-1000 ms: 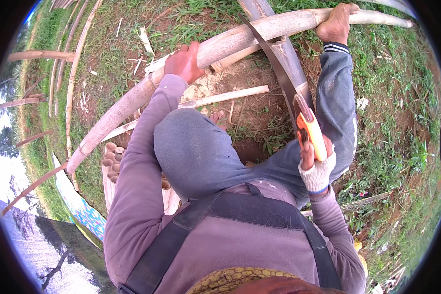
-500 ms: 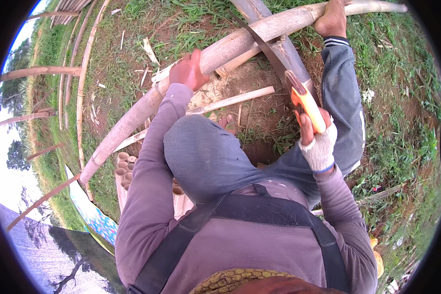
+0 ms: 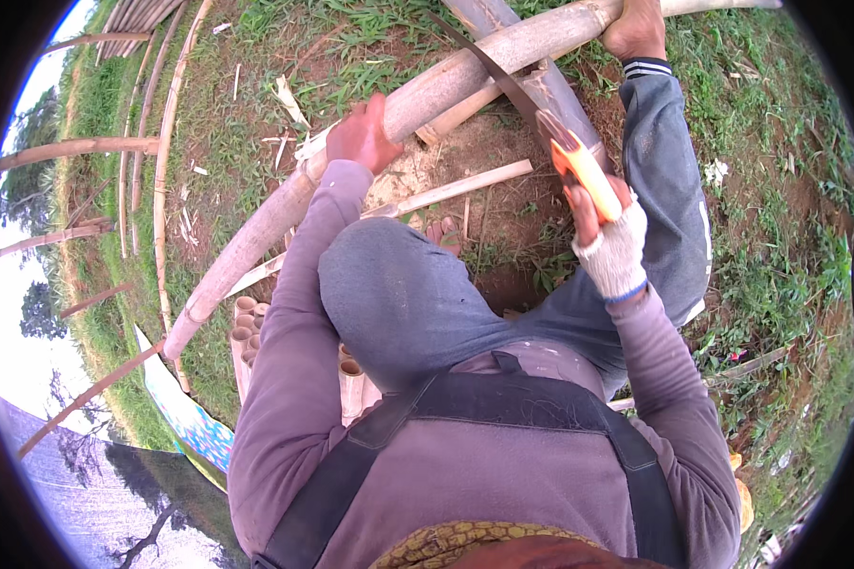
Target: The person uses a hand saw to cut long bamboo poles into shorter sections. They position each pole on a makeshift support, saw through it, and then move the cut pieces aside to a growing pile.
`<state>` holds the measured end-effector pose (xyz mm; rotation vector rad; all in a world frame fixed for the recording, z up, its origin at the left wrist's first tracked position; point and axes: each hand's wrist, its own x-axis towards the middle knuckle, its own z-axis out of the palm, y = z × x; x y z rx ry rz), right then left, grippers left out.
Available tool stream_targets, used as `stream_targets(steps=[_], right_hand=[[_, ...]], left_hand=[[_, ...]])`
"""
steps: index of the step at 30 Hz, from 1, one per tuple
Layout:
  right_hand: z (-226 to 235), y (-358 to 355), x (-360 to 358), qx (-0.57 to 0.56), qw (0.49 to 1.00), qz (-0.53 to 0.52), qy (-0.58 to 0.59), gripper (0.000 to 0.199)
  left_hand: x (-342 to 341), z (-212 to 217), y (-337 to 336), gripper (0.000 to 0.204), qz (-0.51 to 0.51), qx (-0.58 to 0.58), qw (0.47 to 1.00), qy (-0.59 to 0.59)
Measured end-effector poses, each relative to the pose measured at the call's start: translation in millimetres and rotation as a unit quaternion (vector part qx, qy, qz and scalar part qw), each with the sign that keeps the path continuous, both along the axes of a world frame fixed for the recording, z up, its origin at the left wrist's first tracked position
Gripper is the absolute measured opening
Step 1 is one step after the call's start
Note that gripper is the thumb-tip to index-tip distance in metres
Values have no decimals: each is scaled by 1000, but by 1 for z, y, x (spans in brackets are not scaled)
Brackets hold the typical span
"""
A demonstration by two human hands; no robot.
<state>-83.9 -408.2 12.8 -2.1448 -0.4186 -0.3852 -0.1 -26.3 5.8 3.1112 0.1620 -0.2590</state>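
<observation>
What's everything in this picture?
Bamboo pole: 1, pale, left to top right
Saw: 1, orange handle, dark blade, across bamboo pole
Second pole: 1, grey, under bamboo pole
Bamboo strip: 1, pale, centre ground
Bamboo tubes: several, tan, left of centre
Fence poles: several, brown, far left
Patterned sheet: 1, blue-white, lower left
Grass: patches, green, both sides
Left hand: 1, bare, on bamboo pole
Right hand: 1, white glove, gripping saw
Right foot: 1, bare, upper right

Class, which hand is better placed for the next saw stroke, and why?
Probably the right hand: it grips the saw, whose blade lies across the bamboo pole. The left hand clasps the pole, so it seems better placed to steady it.
</observation>
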Motion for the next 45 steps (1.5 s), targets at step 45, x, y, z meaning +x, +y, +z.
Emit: stream_targets(steps=[45], right_hand=[[4, 84, 129, -1, 999, -36, -20, 43]], left_hand=[[-1, -1, -7, 86, -10, -2, 1000, -27]])
